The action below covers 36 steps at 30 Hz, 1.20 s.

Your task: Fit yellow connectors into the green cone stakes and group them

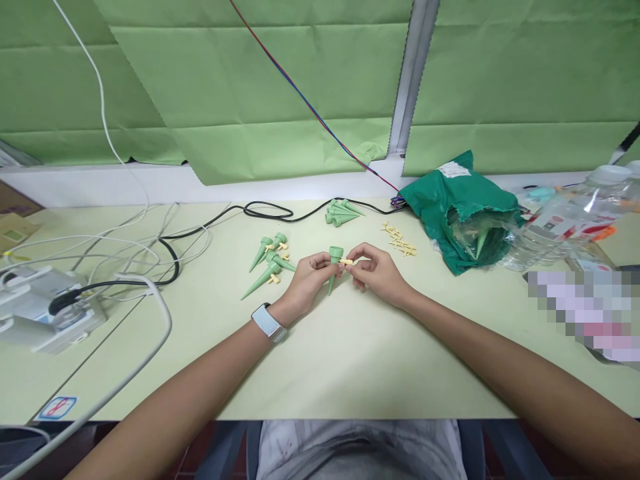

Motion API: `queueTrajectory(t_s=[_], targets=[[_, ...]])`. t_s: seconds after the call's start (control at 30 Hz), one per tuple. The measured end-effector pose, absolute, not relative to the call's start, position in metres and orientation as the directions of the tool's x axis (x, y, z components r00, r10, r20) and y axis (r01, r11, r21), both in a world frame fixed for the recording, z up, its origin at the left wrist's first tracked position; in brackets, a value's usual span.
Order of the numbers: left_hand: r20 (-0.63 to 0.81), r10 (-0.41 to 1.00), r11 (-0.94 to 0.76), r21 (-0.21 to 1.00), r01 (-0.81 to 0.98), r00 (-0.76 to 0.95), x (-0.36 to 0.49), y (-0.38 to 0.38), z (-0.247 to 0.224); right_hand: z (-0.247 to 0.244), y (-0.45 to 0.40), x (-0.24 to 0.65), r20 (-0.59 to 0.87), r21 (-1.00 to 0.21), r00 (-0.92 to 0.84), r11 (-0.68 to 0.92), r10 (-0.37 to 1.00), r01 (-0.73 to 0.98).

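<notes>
My left hand (309, 279) is closed round a green plastic watering spike (336, 253), its wide cap up and its point down over the table. A small yellow valve (346, 262) is pinched in the fingers of my right hand (381, 275), against the side of the spike just below the cap. Whether the valve sits inside the spike cannot be made out. Left of my hands lie several green spikes with yellow valves on them (273, 259). Farther back is a pile of green spikes (343, 212) without visible valves. Loose yellow valves (400, 241) lie beyond my right hand.
A torn green plastic bag (435, 213) with spikes inside stands at the back right, beside clear bottles (570, 213). White power strips (55, 320) and tangled cables (125, 243) take up the left. A black cable (267, 215) runs along the back of the table (360, 367).
</notes>
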<state>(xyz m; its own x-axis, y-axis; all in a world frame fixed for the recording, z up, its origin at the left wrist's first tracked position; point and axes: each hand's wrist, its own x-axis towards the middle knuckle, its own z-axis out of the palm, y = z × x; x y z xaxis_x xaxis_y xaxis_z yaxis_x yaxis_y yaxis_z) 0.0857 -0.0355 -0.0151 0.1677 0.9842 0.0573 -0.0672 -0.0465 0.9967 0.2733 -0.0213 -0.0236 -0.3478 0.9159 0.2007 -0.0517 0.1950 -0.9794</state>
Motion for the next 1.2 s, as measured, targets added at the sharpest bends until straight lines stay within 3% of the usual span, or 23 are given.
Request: queueTrajectory(t_s=[0.13, 0.47, 0.7, 0.77, 0.87, 0.97, 1.1, 1.2], targets=[[0.070, 0.982, -0.056, 0.994, -0.089, 0.173, 0.0855, -0.0347, -0.0158, -0.0254, -0.0212, 0.2726, 0.153, -0.985, -0.406, 0.171, 0.901, 0.008], [0.061, 0.985, -0.050, 0.996, -0.070, 0.163, 0.0853, -0.0362, -0.0137, -0.0226, -0.0279, 0.2696, 0.244, -0.965, -0.320, 0.262, 0.916, 0.014], [0.040, 0.987, -0.031, 0.998, -0.062, 0.156, 0.0881, -0.0387, -0.0101, -0.0246, -0.0275, 0.2677, 0.475, -0.841, -0.235, 0.516, 0.848, 0.165], [0.031, 0.988, -0.024, 0.999, -0.047, 0.154, 0.0883, -0.0390, -0.0098, -0.0244, -0.0282, 0.2662, 0.424, -0.878, -0.238, 0.461, 0.874, 0.130], [0.037, 0.987, -0.031, 0.999, -0.041, 0.154, 0.0874, -0.0383, -0.0109, -0.0252, -0.0279, 0.2646, 0.218, -0.975, -0.289, 0.218, 0.932, -0.031], [0.059, 0.985, -0.054, 0.998, -0.036, 0.160, 0.0860, -0.0370, -0.0134, -0.0265, -0.0254, 0.2645, 0.092, -0.994, -0.354, 0.067, 0.931, -0.082], [0.060, 0.987, -0.054, 0.998, -0.043, 0.151, 0.0853, -0.0369, -0.0148, -0.0264, -0.0236, 0.2655, 0.108, -0.993, -0.328, 0.083, 0.939, -0.087], [0.044, 0.988, -0.036, 0.998, -0.060, 0.150, 0.0865, -0.0380, -0.0124, -0.0252, -0.0257, 0.2667, 0.190, -0.981, -0.283, 0.190, 0.940, -0.028]])
